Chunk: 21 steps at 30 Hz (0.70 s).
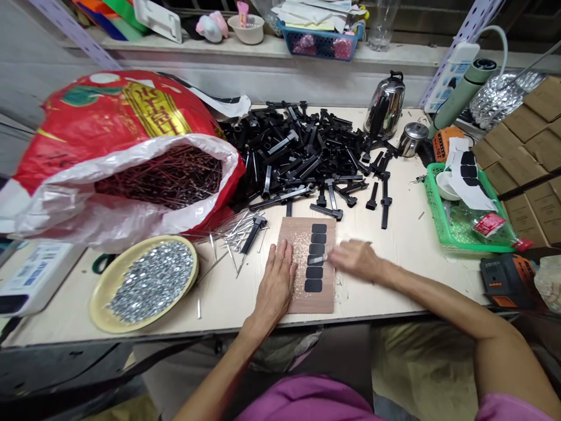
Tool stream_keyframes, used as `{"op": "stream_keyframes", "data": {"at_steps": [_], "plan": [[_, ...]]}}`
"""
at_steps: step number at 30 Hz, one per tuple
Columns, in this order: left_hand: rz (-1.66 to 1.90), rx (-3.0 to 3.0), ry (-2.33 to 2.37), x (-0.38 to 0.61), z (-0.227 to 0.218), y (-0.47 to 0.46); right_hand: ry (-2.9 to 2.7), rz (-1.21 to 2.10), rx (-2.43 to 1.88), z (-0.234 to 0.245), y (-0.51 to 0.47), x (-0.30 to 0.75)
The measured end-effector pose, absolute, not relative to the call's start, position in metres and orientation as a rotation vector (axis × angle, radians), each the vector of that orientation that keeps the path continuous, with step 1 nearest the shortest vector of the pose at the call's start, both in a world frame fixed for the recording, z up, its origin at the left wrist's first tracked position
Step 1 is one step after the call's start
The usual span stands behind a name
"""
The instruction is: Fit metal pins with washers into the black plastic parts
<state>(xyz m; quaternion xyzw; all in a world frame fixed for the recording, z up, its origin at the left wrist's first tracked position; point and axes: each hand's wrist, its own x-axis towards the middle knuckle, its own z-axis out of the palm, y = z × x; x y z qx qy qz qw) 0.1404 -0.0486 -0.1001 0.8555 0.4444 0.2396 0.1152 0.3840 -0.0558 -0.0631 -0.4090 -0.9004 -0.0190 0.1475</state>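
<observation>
My left hand lies flat with fingers stretched out on the left side of a brown wood-grain board. A column of several black rounded rectangular pads runs down the board, with pale specks to their left. My right hand, blurred by motion, is closed at the board's right edge. From its fingers a small metal blade reaches over one of the middle pads; its handle is hidden in the hand. Just left of the board lie loose nails and a black-headed metal piece.
A pile of black metal parts covers the table's back. To the left are a red bag of thin brown rods and a yellow bowl of shiny metal pieces. At right are a green basket, power-tool battery and cardboard boxes.
</observation>
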Motion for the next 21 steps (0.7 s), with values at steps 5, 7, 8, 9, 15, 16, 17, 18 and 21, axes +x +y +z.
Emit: {"op": "stream_keyframes", "data": {"at_steps": [5, 7, 8, 9, 15, 16, 17, 18, 21], "plan": [[0.693, 2.467, 1.326, 0.140, -0.102, -0.049, -2.580, -0.025, -1.279, -0.060, -0.046, 0.385], [0.696, 2.465, 1.328, 0.141, -0.102, -0.049, -2.672, -0.032, -1.083, -0.063, -0.054, 0.379], [0.699, 2.467, 1.327, 0.141, -0.101, -0.049, -2.670, -0.063, -1.073, -0.064, -0.058, 0.376], [0.701, 2.470, 1.324, 0.141, -0.100, -0.050, -2.639, -0.115, -1.113, -0.065, -0.060, 0.374], [0.681, 2.452, 1.331, 0.142, -0.097, -0.049, -2.536, -0.283, -1.257, -0.058, -0.053, 0.379], [0.684, 2.448, 1.337, 0.142, -0.097, -0.049, -2.534, -0.277, -1.253, -0.057, -0.052, 0.379], [0.686, 2.445, 1.340, 0.143, -0.097, -0.048, -2.536, -0.266, -1.246, -0.057, -0.052, 0.379], [0.687, 2.443, 1.341, 0.143, -0.098, -0.048, -2.538, -0.253, -1.243, -0.056, -0.052, 0.379], [0.686, 2.445, 1.335, 0.142, -0.100, -0.047, -2.544, -0.215, -1.278, -0.058, -0.053, 0.378]]}}
